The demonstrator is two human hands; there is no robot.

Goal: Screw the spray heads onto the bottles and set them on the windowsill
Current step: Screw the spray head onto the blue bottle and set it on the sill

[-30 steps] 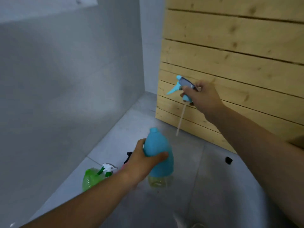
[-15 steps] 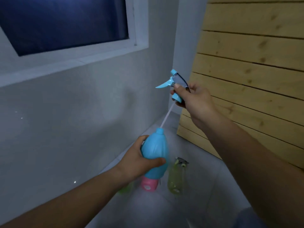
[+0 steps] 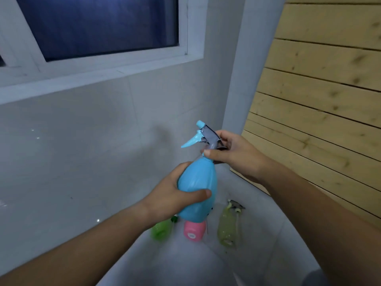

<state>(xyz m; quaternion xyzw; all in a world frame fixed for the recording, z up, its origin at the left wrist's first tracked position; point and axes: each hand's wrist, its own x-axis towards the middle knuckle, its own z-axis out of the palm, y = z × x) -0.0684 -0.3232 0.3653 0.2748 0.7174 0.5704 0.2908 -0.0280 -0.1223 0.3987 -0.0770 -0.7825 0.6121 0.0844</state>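
Grey tiled wall under window; windowsill bare at upper left. Spray head, raised clear half a second ago, now sits on blue bottle neck. Right hand pinches its collar; left hand wraps the bottle's belly, mid-air.

Left hand curled, gripping; right hand pinching, forearms extended.

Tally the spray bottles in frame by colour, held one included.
Blue: 1, the blue bottle, in the hands
Green: 1, the green bottle, on the floor
Pink: 1, the pink bottle, on the floor
Yellow-green: 1, the yellow-green bottle, on the floor
Total: 4
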